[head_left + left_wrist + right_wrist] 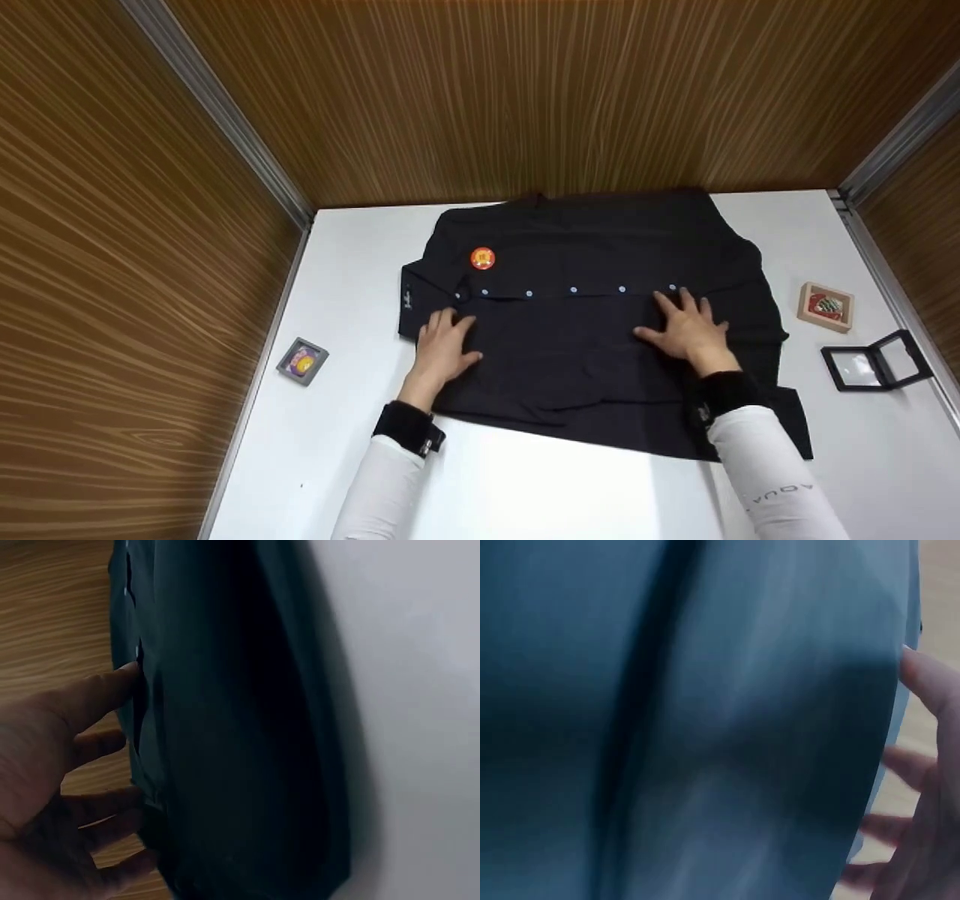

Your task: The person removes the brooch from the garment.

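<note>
A dark button-up shirt [547, 345] lies spread on the white table, its row of pale buttons running across the middle. At its left part, beside the cuff with light lettering, my left hand [442, 351] rests with the fingers spread. My right hand [691, 331] lies on the right half of the shirt, fingertips close to the rightmost button. In the left wrist view, the thumb and fingers of the left hand [45, 757] are apart over the cloth. The right wrist view has the right hand [934, 765] at the edge of the cloth.
A round orange-red badge [482, 259] is on the shirt's upper left. Left of the shirt sits a small grey framed box [303, 361]. To the right are a wooden framed box [826, 307] and an opened black hinged case [876, 363]. Wood-grain walls [510, 97] bound the table.
</note>
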{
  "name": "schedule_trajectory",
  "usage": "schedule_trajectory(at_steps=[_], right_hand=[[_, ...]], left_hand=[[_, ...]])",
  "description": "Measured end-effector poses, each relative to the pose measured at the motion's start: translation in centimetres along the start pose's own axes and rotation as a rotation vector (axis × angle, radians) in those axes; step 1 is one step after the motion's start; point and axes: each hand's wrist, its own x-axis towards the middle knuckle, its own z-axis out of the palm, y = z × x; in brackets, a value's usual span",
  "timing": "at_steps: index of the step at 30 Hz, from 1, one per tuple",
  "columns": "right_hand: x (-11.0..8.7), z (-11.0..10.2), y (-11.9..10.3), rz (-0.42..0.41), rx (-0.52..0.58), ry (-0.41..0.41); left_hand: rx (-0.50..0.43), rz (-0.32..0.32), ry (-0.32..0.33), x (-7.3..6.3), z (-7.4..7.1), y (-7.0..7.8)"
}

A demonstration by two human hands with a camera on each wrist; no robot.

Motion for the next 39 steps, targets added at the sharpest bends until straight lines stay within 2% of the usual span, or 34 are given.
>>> schedule_trajectory(at_steps=[4, 6, 8, 12, 14, 16, 24, 39], right_hand=[[0.1, 0.9, -1.2, 0.027, -0.015, -0.056], [0.3, 1.2, -1.4, 0.037, -0.018, -0.088], [0.5, 1.5, -1.4, 0.041, -0.023, -0.109], [0.8, 1.8, -1.3, 0.036, -0.030, -0.118], [0.8, 1.8, -1.2, 0.034, -0.034, -0.121], [0.8, 1.7, -1.1, 0.032, -0.036, -0.121], [0.5, 1.7, -0.6, 0.024, -0.026, -0.106], [-0.8, 2.2, 0.0, 0.009, -0.036, -0.090]], left_hand=[[0.029, 0.029, 0.138, 0.9, -0.1, -0.1], [0.028, 0.023, 0.123, 1.2, -0.3, -0.3], [0.030, -0.003, 0.035, 1.5, -0.5, -0.5], [0.062, -0.094, -0.229, 1.8, -0.8, -1.3], [0.090, -0.118, -0.312, 1.7, -0.8, -1.7], [0.113, -0.128, -0.355, 1.7, -0.8, -2.0], [0.136, -0.117, -0.351, 1.2, -0.7, -1.9], [0.129, -0.065, -0.344, -0.9, -0.6, -2.1]])
